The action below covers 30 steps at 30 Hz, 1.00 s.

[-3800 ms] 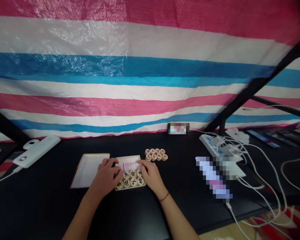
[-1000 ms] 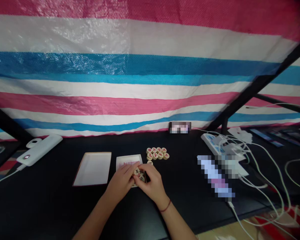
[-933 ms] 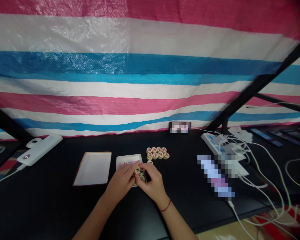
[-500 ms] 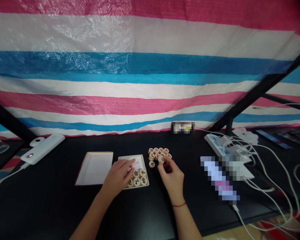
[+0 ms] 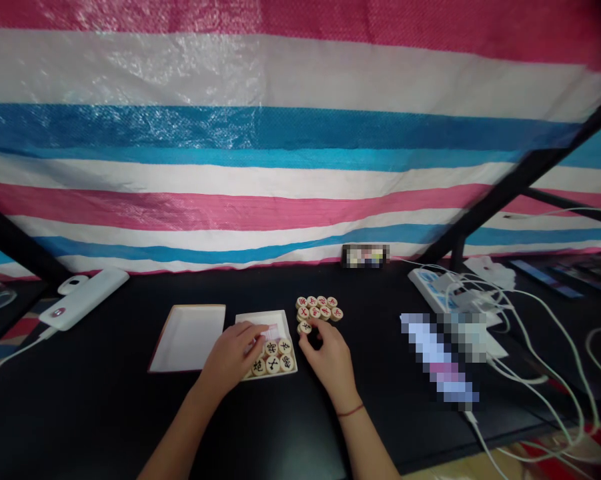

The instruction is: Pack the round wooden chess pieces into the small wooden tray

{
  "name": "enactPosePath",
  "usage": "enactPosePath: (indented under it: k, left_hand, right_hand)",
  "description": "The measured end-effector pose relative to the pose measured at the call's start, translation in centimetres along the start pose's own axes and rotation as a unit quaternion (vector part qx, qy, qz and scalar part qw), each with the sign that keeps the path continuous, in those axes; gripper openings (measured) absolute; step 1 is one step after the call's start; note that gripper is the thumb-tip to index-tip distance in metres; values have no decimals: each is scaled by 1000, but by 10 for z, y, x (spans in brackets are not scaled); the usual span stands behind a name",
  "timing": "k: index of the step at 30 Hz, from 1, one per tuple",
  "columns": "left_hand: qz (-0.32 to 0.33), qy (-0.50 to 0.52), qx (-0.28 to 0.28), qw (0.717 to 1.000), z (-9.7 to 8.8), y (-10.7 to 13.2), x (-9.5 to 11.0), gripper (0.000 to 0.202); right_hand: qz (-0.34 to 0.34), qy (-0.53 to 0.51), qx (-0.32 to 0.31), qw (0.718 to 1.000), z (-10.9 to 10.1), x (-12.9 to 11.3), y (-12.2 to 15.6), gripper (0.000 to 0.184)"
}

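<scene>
A white open box [image 5: 293, 330] holds several round Chinese chess pieces [image 5: 273, 364] with black characters. My left hand [image 5: 233, 353] lies over the box's left side, fingers loosely stretched and nothing visible between them; its palm hides part of the box. Just right of the box, my right hand [image 5: 330, 357] pinches a black-marked Chinese chess piece [image 5: 305, 327] between thumb and forefinger. That piece sits at the spot of a lone black piece, apparently on top of it. Behind it, red-marked pieces [image 5: 314, 312] stand in two close rows, seemingly stacked.
A box lid [image 5: 190, 338] lies inside-up left of the box. To the right are a blurred phone [image 5: 437, 360] and a power strip [image 5: 425, 287] with tangled white cables. A white device [image 5: 87, 300] lies far left; a small blurred object [image 5: 365, 256] stands by the striped sheet [image 5: 280, 180].
My right hand has moved left and slightly down, bringing the pinched piece from beside the red pieces over to the lone black one. The left hand has barely shifted.
</scene>
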State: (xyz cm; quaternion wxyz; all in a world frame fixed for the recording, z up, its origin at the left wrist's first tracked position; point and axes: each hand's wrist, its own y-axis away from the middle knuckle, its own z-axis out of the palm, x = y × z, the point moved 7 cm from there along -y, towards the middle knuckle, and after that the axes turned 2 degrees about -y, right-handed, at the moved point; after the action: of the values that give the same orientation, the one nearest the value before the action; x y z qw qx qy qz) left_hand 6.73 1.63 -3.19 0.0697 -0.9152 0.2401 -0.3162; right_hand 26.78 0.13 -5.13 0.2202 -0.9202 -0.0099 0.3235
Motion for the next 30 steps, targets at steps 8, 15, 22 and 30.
enactPosePath:
  k: [8, 15, 22, 30]
  left_hand:
    - [-7, 4, -7, 1000, -2, -1, 2, 26]
    - [-2, -2, -7, 1000, 0, 0, 2, 25]
    - [9, -22, -1, 1000, -1, -1, -1, 25]
    - [-28, -88, -17, 996, -5, 0, -11, 21]
  right_hand:
    - [16, 20, -1, 1000, 6, 1, 1, 23]
    - [25, 7, 8, 1000, 6, 5, 2, 22]
    - [-3, -16, 49, 999, -4, -2, 1, 22]
    - [-24, -125, -64, 990, 5, -30, 4, 27]
